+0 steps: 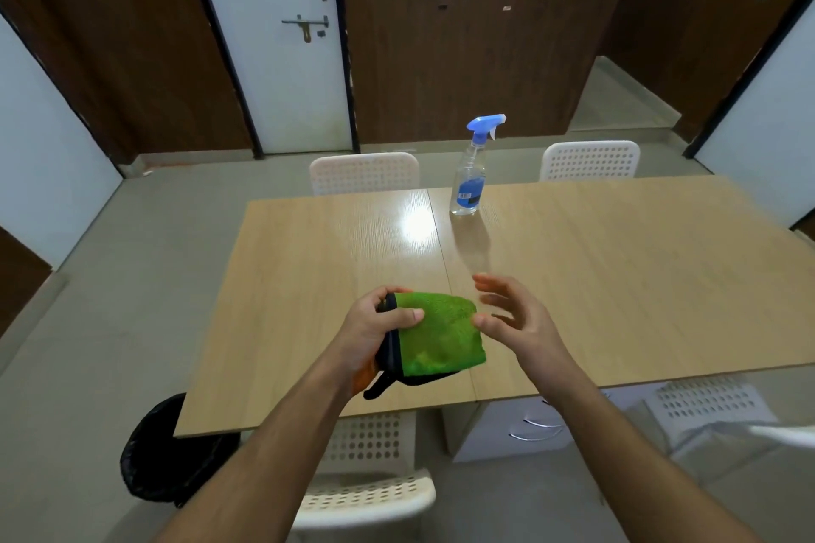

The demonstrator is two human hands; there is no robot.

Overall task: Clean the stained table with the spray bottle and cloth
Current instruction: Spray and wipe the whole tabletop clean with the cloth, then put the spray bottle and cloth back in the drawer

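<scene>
My left hand [378, 328] grips a folded green cloth [439, 335] with a black edge, held just above the near part of the light wooden table [617, 278]. My thumb lies across the cloth's top. Beside the cloth's right edge, my right hand [514, 317] hovers with fingers spread and holds nothing; it looks blurred. A clear spray bottle [471, 185] with a blue trigger head and blue label stands upright near the table's far edge, well beyond both hands. I cannot make out a stain on the table from here.
White perforated chairs stand at the far side [364, 174] [591, 161] and the near side [366, 494]. A black bin [172, 450] sits on the floor at the table's near left corner. A drawer unit [525, 428] is under the table.
</scene>
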